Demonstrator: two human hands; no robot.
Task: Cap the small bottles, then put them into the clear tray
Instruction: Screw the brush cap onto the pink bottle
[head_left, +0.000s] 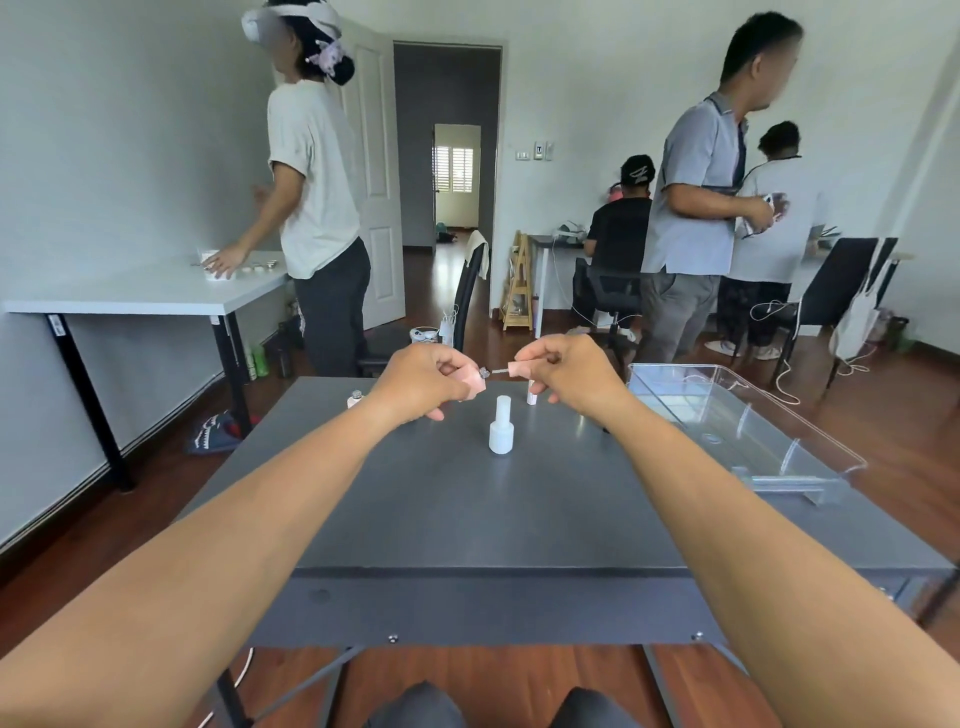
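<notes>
My left hand (423, 379) grips a small pink bottle (471, 383), tilted with its metal neck pointing right. My right hand (566, 371) pinches a pink cap (519, 369) whose thin brush stem points at the bottle's neck, almost touching it. Both hands are raised above the grey table (467, 509). A white capped bottle (501, 425) stands upright at the table's middle. A small uncapped bottle (355, 399) stands at the far left edge. Another pale cap or bottle (532, 397) stands partly hidden behind my right hand. The clear tray (737, 421) sits on the right side.
The clear tray overhangs the table's right edge. Several people stand or sit beyond the table, one at a white table (145, 296) on the left. A black chair (465, 296) stands just behind the grey table.
</notes>
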